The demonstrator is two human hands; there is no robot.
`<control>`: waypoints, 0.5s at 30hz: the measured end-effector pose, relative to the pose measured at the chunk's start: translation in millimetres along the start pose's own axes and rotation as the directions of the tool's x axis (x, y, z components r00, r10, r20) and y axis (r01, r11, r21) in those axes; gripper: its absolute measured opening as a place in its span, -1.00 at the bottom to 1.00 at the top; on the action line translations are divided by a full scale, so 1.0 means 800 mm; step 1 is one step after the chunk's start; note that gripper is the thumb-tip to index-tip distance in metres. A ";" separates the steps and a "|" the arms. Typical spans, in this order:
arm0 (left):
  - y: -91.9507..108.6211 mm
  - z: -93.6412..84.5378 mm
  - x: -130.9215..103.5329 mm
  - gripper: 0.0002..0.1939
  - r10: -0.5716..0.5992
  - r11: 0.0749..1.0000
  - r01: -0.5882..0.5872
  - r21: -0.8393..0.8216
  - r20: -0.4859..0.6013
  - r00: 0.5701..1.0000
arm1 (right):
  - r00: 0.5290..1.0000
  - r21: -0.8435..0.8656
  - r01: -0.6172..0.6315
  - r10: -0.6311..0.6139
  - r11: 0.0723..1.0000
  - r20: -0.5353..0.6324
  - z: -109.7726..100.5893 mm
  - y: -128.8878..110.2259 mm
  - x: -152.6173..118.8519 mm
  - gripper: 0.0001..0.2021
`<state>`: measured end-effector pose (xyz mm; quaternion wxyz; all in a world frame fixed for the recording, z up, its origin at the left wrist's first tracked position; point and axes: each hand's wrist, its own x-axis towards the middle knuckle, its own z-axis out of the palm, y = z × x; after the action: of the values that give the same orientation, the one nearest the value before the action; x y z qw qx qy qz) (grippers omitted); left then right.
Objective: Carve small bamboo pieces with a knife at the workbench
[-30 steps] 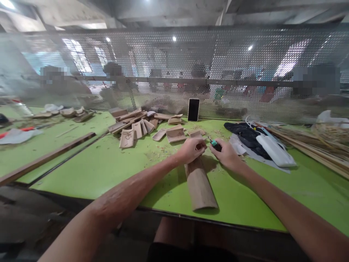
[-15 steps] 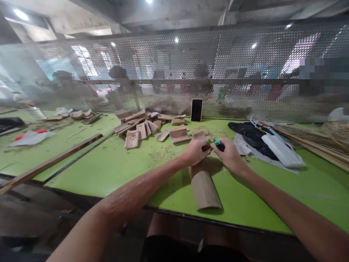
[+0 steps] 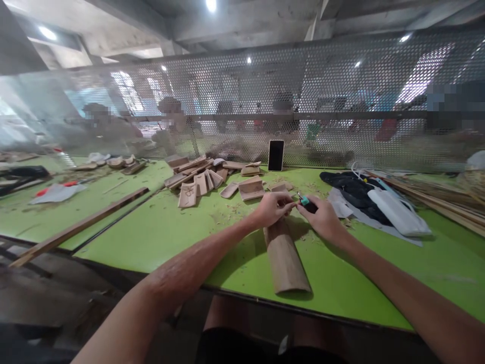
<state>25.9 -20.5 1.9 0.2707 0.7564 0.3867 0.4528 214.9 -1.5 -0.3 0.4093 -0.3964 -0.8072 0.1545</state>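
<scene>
My right hand (image 3: 321, 216) is closed around a small carving tool (image 3: 308, 204) with a black and teal handle; its short metal tip points up and away. Just left of it, my left hand (image 3: 272, 210) has its fingers curled and its thumb reaching toward the tool. Whatever those fingers pinch is too small to make out. Below both hands, a half-round bamboo piece (image 3: 288, 260) lies on the green table (image 3: 159, 237), curved side up, its far end under my left hand.
Several cut bamboo pieces (image 3: 251, 189) are heaped beyond my hands, near an upright phone (image 3: 276, 155) by a perforated metal screen (image 3: 235, 86). At right lie a black cloth (image 3: 350, 194), a white power bank-like block (image 3: 397, 212) and long strips (image 3: 435, 199). A wooden bar (image 3: 83, 225) overhangs the left edge.
The view has shifted slightly, so everything sits a little farther right and lower. My left thumb has straightened toward the tool; the bamboo piece stays in place on the table.
</scene>
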 end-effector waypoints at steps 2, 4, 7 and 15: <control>-0.001 0.002 0.000 -0.76 0.022 0.998 -0.021 0.067 -0.012 1.000 | 1.000 -0.011 0.006 -0.006 1.000 -0.014 0.001 0.001 -0.001 -0.80; -0.002 0.003 0.000 -0.81 0.052 0.990 -0.050 0.134 -0.016 0.998 | 1.000 -0.022 0.012 -0.012 1.000 -0.023 0.003 0.002 -0.002 -0.79; -0.003 0.005 -0.001 -0.88 0.093 0.976 -0.087 0.199 -0.018 0.996 | 1.000 -0.031 0.022 -0.022 0.999 -0.022 0.003 0.000 -0.003 -0.77; -0.003 0.013 -0.001 -0.94 0.132 0.936 -0.117 0.331 -0.022 0.991 | 1.000 -0.067 0.005 -0.007 0.998 -0.022 0.004 0.002 -0.002 -0.80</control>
<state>34.3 -20.5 -4.5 0.1029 0.8038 0.4139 0.4148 213.6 -1.7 -4.3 0.4050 -0.4091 -0.8086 0.1217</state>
